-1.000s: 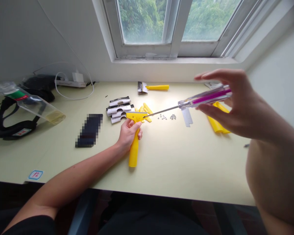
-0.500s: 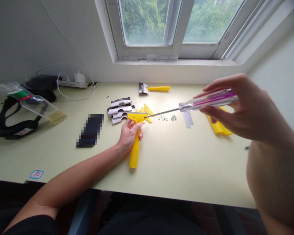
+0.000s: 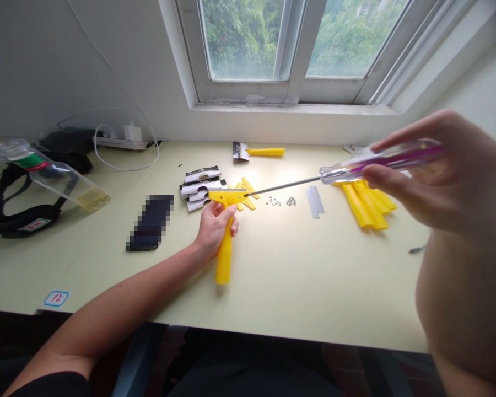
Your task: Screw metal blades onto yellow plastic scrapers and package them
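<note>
My left hand [image 3: 215, 227] is wrapped round the neck of a yellow scraper [image 3: 224, 256], its wide head up and its ridged handle pointing toward me. A thin grey blade edge shows along the top of the head. My right hand [image 3: 450, 171] grips the clear and purple handle of a screwdriver [image 3: 343, 171]. The screwdriver's shaft points left, with its tip at the right side of the scraper head. Whether the tip sits in a screw is too small to tell. Small nuts [image 3: 273, 201], screws [image 3: 291, 201] and flat blades [image 3: 314, 202] lie on the table between my hands.
Yellow handles [image 3: 361, 207] lie right, partly behind my right hand. Yellow head pieces [image 3: 248, 201] and white-and-black card sleeves [image 3: 202, 187] lie behind the scraper. Farther back is a sleeved scraper [image 3: 267, 152]. Left are a pixelated dark object [image 3: 151, 223], a tilted bottle [image 3: 66, 176] and black straps [image 3: 8, 220].
My right hand and the screwdriver handle have shifted right and tilted differently; the tip stays by the scraper head. More of the yellow handles shows. The left hand keeps its hold.
</note>
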Available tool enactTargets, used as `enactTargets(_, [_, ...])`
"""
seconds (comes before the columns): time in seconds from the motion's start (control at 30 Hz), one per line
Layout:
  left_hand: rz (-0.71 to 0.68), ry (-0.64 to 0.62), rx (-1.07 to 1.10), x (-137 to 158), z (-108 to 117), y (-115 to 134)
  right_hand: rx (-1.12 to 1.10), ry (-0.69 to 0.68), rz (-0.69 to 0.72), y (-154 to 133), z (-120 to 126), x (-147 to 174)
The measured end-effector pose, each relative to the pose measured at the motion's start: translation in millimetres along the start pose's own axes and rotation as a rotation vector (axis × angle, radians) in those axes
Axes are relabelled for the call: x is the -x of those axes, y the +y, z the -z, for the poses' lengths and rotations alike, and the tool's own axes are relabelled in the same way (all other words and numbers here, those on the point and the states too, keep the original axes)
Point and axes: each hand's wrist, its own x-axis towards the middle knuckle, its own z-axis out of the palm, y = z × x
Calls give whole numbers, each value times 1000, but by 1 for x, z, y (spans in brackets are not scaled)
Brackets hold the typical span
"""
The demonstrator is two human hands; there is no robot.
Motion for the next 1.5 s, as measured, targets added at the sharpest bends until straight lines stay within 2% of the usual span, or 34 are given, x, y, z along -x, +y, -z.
enactTargets(0.07, [-20,29,6,-2,2,2,-71,-18,-79,9,3,0])
enactTargets(0.1, [-29,37,9,-4,4,3,-91,-101,-117,15,4,0])
enactTargets(0.2, [-48,27,43,-5,6,5,-116,-522,-228,36,-3,-3])
enactTargets(0.33, [16,-52,191,-1,6,10,21,-1056,-301,45,-31,-3])
enactTargets(0.4, [60,-109,246,2,5,10,93,-1223,-330,39,-51,2])
enactTargets(0.47, [94,-141,246,5,4,10,118,-1298,-351,30,-70,8])
enactTargets(0.53, [104,-152,213,8,3,8,135,-1313,-328,23,-84,14])
enactTargets(0.63, [79,-176,177,10,0,5,143,-1241,-270,21,-97,17])
enactTargets(0.8, [139,-200,186,12,-3,0,333,-841,-282,41,-119,18])
enactTargets(0.83, [155,-201,192,12,-3,-1,360,-796,-293,45,-124,19])
enactTargets(1.1, [192,-256,228,15,-3,0,341,-780,-363,56,-149,32])
enactTargets(1.37, [216,-306,186,19,-5,2,188,-867,-458,60,-149,28])
enactTargets(1.5, [235,-337,148,19,-6,3,121,-859,-456,54,-137,22])
